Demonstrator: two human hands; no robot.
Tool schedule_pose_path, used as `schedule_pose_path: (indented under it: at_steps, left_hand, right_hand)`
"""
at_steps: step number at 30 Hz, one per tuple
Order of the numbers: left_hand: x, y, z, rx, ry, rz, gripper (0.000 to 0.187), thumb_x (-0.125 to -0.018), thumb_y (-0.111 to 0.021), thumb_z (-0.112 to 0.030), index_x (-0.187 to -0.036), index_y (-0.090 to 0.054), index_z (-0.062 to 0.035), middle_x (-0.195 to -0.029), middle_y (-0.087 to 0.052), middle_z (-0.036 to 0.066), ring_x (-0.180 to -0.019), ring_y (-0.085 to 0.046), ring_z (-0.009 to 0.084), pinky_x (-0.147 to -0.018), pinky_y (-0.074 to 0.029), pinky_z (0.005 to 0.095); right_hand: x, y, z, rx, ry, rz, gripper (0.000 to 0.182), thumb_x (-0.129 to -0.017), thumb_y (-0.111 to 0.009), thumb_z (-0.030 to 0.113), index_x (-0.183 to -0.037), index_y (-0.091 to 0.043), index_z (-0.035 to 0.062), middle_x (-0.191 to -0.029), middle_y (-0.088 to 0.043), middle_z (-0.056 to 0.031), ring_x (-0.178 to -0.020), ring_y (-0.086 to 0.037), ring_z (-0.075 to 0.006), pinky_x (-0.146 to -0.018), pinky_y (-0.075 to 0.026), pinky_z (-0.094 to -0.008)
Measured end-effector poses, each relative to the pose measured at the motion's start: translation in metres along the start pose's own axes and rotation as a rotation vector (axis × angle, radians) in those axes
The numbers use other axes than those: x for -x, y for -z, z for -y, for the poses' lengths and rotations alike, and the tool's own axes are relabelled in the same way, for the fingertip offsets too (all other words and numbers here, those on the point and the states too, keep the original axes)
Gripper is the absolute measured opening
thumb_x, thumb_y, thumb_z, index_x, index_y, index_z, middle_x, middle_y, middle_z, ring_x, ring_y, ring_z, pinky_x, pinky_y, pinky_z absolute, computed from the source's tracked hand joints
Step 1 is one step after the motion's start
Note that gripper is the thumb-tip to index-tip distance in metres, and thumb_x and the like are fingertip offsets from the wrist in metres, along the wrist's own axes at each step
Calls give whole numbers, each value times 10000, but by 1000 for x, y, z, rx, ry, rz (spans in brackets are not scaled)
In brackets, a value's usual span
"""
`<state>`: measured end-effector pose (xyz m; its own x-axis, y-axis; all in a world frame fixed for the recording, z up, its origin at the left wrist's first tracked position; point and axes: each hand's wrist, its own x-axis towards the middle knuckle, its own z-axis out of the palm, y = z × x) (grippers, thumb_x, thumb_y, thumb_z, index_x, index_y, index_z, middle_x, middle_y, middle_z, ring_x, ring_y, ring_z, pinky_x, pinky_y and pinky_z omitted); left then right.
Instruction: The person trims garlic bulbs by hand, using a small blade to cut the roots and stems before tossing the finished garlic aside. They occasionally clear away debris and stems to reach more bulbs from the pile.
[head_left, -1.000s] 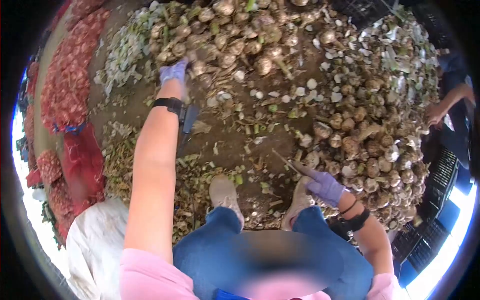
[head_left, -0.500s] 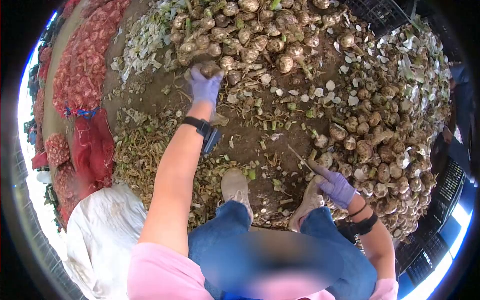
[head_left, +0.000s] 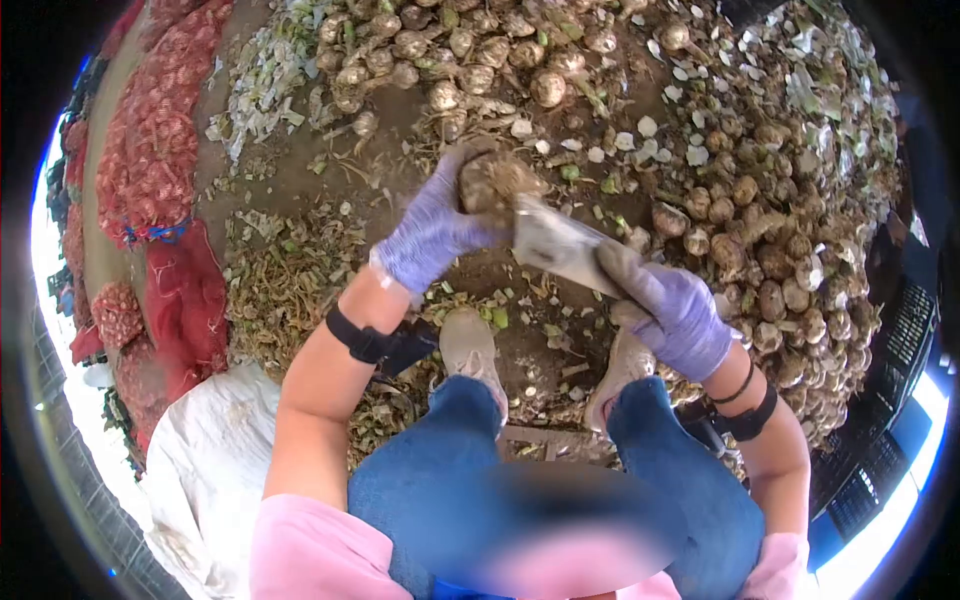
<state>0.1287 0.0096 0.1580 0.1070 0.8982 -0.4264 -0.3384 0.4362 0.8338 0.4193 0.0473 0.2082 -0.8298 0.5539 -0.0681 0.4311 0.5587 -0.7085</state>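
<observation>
My left hand (head_left: 435,225), in a purple glove, is wrapped round a garlic bulb (head_left: 492,185) with dirt and roots on it, held above the ground in front of me. My right hand (head_left: 685,315), also gloved in purple, grips a knife (head_left: 562,242) with a broad flat blade. The blade points up and left, its tip end right beside the bulb; whether it touches cannot be made out. Motion blurs the bulb and blade somewhat.
Untrimmed garlic (head_left: 480,60) is heaped ahead, and a pile of bulbs (head_left: 770,250) lies to the right. Trimmings (head_left: 290,290) cover the ground at left, near red mesh sacks (head_left: 165,130) and a white sack (head_left: 215,450). Black crates (head_left: 890,400) stand at the far right.
My left hand has come back from the far heap toward me with a garlic bulb. My right hand has raised and turned the knife, so its flat side shows beside the bulb.
</observation>
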Motion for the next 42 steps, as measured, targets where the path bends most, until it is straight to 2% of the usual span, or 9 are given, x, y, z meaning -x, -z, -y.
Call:
schedule_pose_path:
  at_steps: [1,3,7,21,24,28,29,39,42]
  left_hand:
    - [4,-10,3,24,-17,2,1044,-538,-908,-14,-1402,-334,-122,-1224,-568,105,-1128,-564,200,-1002,-491,360]
    - [9,-19,1,-292,-274,117,1026,-581,-900,-36,-1411,-300,-92,-1209,-576,90,-1117,-572,195,-1000,-489,363]
    - [11,-43,8,-15,-105,44,1080,-562,-937,-126,-1403,-265,-39,-1195,-575,95,-1105,-579,201,-999,-482,370]
    - [32,-68,-15,-859,-510,16,1107,-500,-945,-305,-1367,-339,23,-1149,-571,109,-1099,-567,239,-1029,-425,371]
    - [35,-74,6,-411,-278,-31,1083,-515,-941,-303,-1364,-345,8,-1134,-580,103,-1079,-576,232,-1021,-434,372]
    - [34,-74,21,-581,-366,-64,1081,-499,-955,-260,-1352,-345,5,-1094,-582,102,-1025,-591,220,-960,-467,362]
    - [36,-78,25,-548,-373,-89,1050,-487,-964,-259,-1320,-380,0,-1130,-559,115,-1055,-566,223,-979,-444,370]
    - [38,-79,28,-756,-388,-151,970,-535,-948,-302,-1293,-413,-23,-1193,-523,130,-1085,-547,251,-977,-452,375]
    - [34,-75,42,-281,-368,-39,937,-592,-925,-278,-1331,-394,-52,-1226,-537,100,-1095,-560,225,-1007,-452,373]
  right_hand:
    - [-3,1,4,45,37,14,622,-845,-654,218,-1429,-441,198,-731,-566,-134,-628,-604,-319,-581,-499,-412]
    - [-11,2,11,123,116,0,619,-845,-648,243,-1430,-447,226,-634,-487,-92,-504,-539,-268,-473,-447,-397]
    - [-18,8,20,126,187,4,630,-847,-645,258,-1440,-433,252,-621,-499,-87,-489,-542,-272,-448,-439,-399]
    - [-13,7,28,63,177,74,638,-814,-693,286,-1411,-469,255,-615,-530,-94,-500,-558,-288,-459,-433,-399]
    - [-7,4,25,31,194,58,609,-806,-699,279,-1383,-511,224,-638,-535,-95,-536,-566,-303,-489,-433,-408]
    - [2,-8,12,17,174,25,595,-808,-697,289,-1372,-518,225,-633,-526,-94,-539,-568,-308,-482,-427,-407]
    - [6,-10,9,17,150,26,723,-775,-735,186,-1422,-446,328,-637,-573,-74,-473,-572,-252,-422,-460,-352]
    - [22,-44,-26,25,197,-174,555,-829,-665,327,-1362,-520,272,-700,-588,-92,-548,-599,-298,-492,-493,-401]
    - [19,-34,-24,100,174,-97,575,-827,-665,329,-1377,-506,275,-675,-566,-86,-527,-583,-297,-478,-479,-407]
